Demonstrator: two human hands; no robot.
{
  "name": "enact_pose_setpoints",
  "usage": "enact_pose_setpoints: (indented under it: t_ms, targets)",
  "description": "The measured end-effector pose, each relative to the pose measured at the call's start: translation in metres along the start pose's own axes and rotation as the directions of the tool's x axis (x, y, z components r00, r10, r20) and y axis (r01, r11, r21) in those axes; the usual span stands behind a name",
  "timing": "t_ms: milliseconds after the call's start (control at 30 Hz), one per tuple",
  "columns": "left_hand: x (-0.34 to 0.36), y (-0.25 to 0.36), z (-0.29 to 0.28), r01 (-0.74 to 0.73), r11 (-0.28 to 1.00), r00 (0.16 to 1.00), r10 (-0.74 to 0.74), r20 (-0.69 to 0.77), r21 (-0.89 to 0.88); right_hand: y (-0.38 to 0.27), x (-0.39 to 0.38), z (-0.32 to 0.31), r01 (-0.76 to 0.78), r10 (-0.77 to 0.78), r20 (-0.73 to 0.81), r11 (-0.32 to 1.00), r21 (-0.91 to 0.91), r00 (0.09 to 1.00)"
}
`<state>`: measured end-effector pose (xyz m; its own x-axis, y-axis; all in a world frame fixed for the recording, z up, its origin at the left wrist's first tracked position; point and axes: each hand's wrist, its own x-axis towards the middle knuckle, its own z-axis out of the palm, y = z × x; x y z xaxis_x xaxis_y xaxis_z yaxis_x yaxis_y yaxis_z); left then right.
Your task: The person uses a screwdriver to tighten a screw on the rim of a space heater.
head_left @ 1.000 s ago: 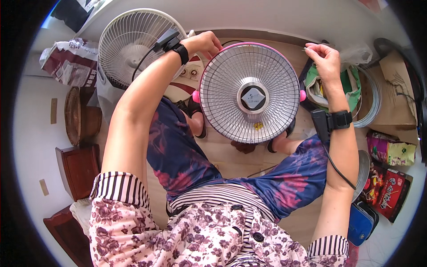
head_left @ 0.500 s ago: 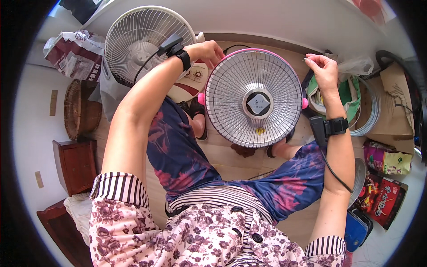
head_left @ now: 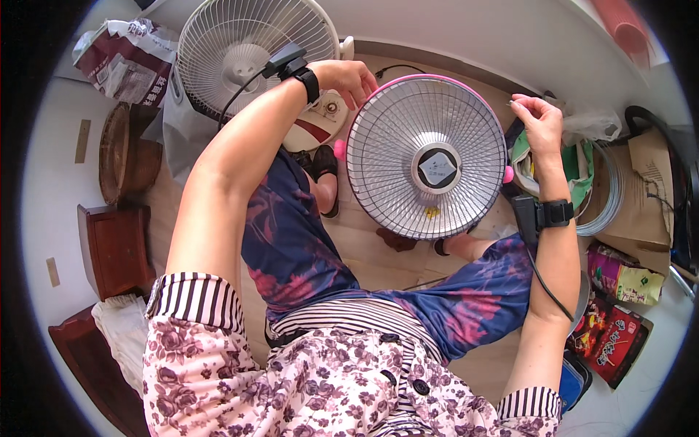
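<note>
A round dish heater point(head_left: 393, 175) with a wire guard, a pink rim and pink side knobs stands between my knees, its face tipped up toward me. My left hand point(head_left: 346, 81) is at its upper left rim, fingers bent down against the edge; part of their contact is hidden. To the right of the rim, my right hand point(head_left: 537, 120) is raised with thumb and forefinger pinched together. A tiny pale thing shows at those fingertips, too small to name. Both wrists carry black straps with small devices and cables.
A white fan point(head_left: 255, 54) stands at the back left, beside a maroon-and-white bag point(head_left: 129, 62). Along the right lie a green-edged bag point(head_left: 581, 171), coiled wire point(head_left: 610, 191), cardboard point(head_left: 650, 164) and a red package point(head_left: 613, 339). At left are a woven basket point(head_left: 119, 156) and a brown wooden box point(head_left: 116, 251).
The view has shifted slightly, with the heater and right hand now a little further right. My left fingers have slightly changed their bend at the rim. The right pinch stays closed.
</note>
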<state>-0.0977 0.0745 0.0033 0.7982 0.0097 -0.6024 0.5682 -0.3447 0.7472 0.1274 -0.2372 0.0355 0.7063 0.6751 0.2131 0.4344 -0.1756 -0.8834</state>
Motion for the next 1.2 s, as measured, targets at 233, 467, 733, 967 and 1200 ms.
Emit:
enact_pose_setpoints:
  t_ms: [233, 467, 733, 967, 1200]
  targets:
    - [0.000, -0.008, 0.002, 0.043, 0.991, 0.999, -0.042, -0.005, 0.129, 0.001, 0.001, 0.009, -0.004, 0.004, 0.025, 1.000, -0.021, 1.000]
    - [0.007, -0.010, -0.013, 0.067, 0.995, 0.990, -0.056, -0.132, 0.077, -0.007, 0.008, 0.020, -0.004, 0.005, 0.051, 1.000, -0.024, 0.999]
    - [0.022, 0.013, 0.002, -0.061, 0.986, 0.966, 0.098, -0.237, 0.156, 0.005, 0.013, 0.018, -0.001, 0.001, 0.054, 1.000, -0.009, 0.999]
    - [0.028, 0.029, 0.007, -0.052, 0.968, 0.958, 0.118, -0.262, 0.245, 0.000, 0.010, 0.030, -0.123, 0.120, 0.123, 0.992, 0.021, 0.985]
    - [0.052, 0.048, 0.011, -0.232, 0.936, 0.840, 0.330, -0.430, 0.267, 0.002, 0.015, 0.048, -0.285, 0.264, 0.133, 0.943, 0.173, 0.955]
